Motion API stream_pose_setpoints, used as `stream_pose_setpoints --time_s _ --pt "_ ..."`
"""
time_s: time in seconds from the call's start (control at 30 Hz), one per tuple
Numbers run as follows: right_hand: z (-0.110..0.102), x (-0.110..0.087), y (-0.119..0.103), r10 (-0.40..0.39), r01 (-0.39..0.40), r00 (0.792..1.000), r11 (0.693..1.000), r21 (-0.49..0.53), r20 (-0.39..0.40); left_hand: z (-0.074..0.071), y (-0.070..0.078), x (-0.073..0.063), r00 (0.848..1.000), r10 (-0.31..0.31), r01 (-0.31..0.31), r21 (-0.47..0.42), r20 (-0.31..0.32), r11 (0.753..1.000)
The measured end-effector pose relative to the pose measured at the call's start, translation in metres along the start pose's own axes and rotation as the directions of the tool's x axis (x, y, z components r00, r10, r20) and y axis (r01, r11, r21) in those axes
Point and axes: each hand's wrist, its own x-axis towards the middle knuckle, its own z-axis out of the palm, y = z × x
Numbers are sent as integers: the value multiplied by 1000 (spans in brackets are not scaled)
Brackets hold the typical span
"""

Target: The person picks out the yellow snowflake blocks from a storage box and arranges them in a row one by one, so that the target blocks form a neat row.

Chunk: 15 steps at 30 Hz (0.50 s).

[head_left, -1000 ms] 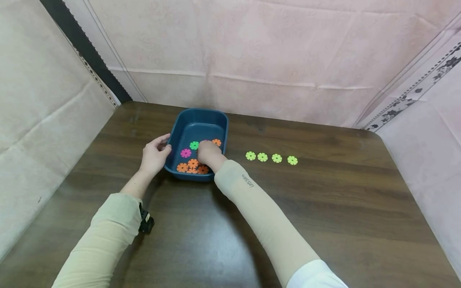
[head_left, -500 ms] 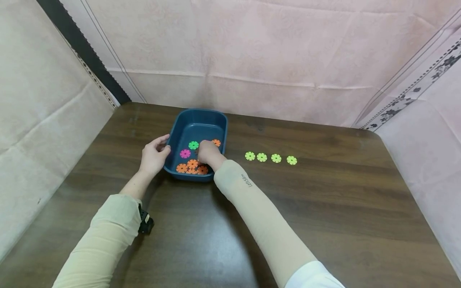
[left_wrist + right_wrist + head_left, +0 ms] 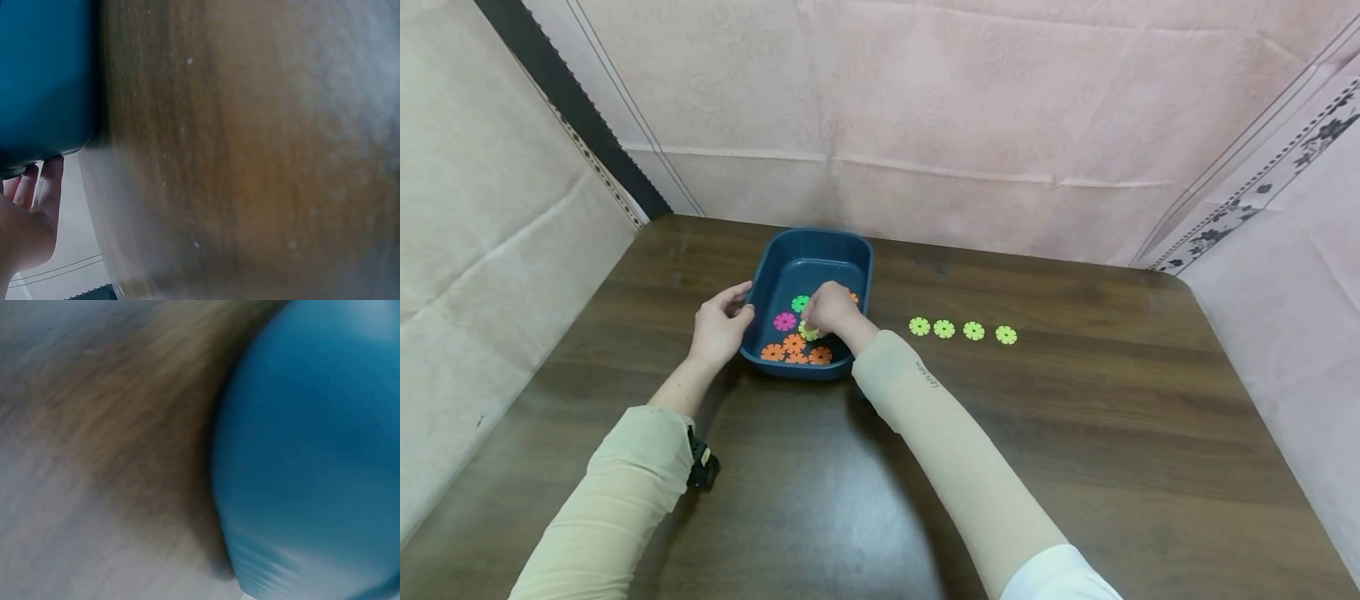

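Observation:
On the table stands a blue plastic bin (image 3: 805,265) holding small notched plastic discs. My right hand (image 3: 832,308) reaches over its right side, fingers curled down, pinching a yellow-green disc (image 3: 809,332). Straight fingers of my left hand (image 3: 717,332) rest against the bin's left side; the left wrist view shows the fingertips (image 3: 52,169) at its edge. In the bin lie a green disc (image 3: 801,304), a pink disc (image 3: 785,322) and several orange discs (image 3: 795,343). The right wrist view has only the bin's outer wall (image 3: 312,450) and blurred table.
Right of the bin, several yellow-green discs (image 3: 943,329) lie in a row on the brown wooden table (image 3: 1120,417). Pale cloth hangs (image 3: 925,100) behind the table and at both sides. A black wrist camera (image 3: 703,463) sits on my left wrist.
My right hand has risen slightly inside the bin, and a yellow-green disc now shows at its fingertips. The orange discs nearby have shifted a little. My left hand has stayed put.

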Motion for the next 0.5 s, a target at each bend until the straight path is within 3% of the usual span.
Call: stream_pose_setpoints --time_s 0.2,0.5 --pt "-11 -1 0 -8 2 1000 978 207 30 0 1 0 1000 -1 1 -2 0 1000" --pt "-42 -9 3 -9 -51 990 904 425 137 0 0 0 1000 -11 11 -1 8 1000"
